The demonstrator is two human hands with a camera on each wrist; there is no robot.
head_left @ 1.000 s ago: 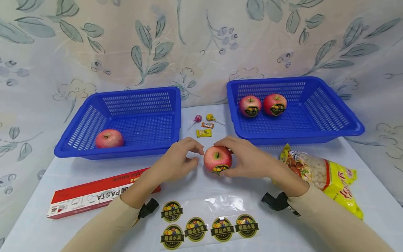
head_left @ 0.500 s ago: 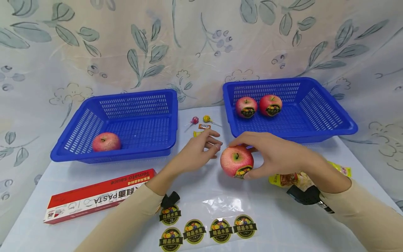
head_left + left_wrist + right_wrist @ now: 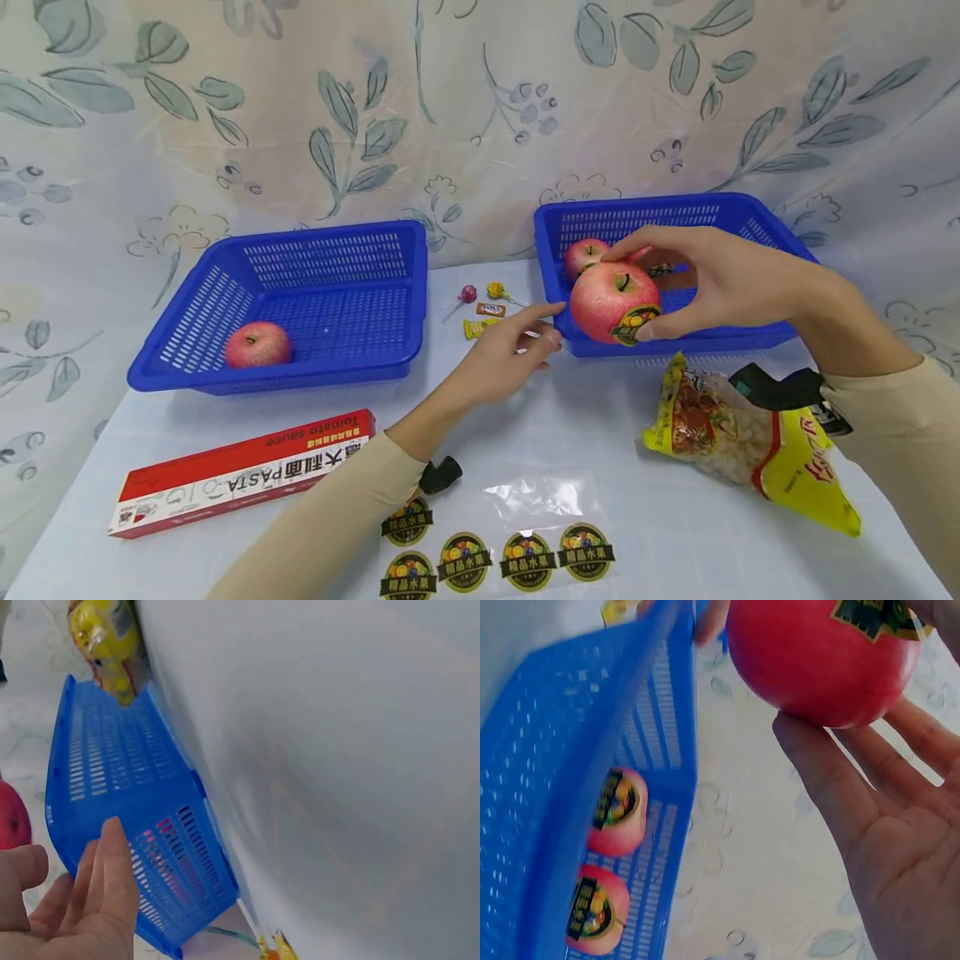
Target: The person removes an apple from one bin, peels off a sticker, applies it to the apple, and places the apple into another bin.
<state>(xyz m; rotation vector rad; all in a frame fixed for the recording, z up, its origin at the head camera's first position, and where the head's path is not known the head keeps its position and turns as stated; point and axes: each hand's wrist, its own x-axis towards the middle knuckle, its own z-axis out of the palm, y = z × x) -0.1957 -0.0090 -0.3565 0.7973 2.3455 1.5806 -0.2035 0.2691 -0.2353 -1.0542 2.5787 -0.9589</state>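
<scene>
My right hand (image 3: 738, 279) grips a red apple (image 3: 606, 302) between thumb and fingers. A round black-and-gold sticker (image 3: 637, 323) is on its side, by the thumb. This apple is held up over the front left part of the right blue basket (image 3: 720, 340). In the right wrist view, two stickered apples (image 3: 619, 817) lie inside that basket; the head view shows them partly covered by the held apple and hand. My left hand (image 3: 510, 360) is off to the left of the apple, fingers loosely extended and holding nothing, near the basket's front left corner.
The left blue basket (image 3: 277, 379) holds one apple (image 3: 258, 344) with no sticker visible. A pasta box (image 3: 240, 475) lies in front of it. Two lollipops (image 3: 496, 290) and small wrapped candies (image 3: 480, 327) sit between the baskets. A sticker sheet (image 3: 540, 500) lies nearest; a yellow food bag (image 3: 750, 433) is at right.
The right hand has lifted the apple from the table's middle, up and rightward to the right basket. The left hand came off the apple's side and followed rightward.
</scene>
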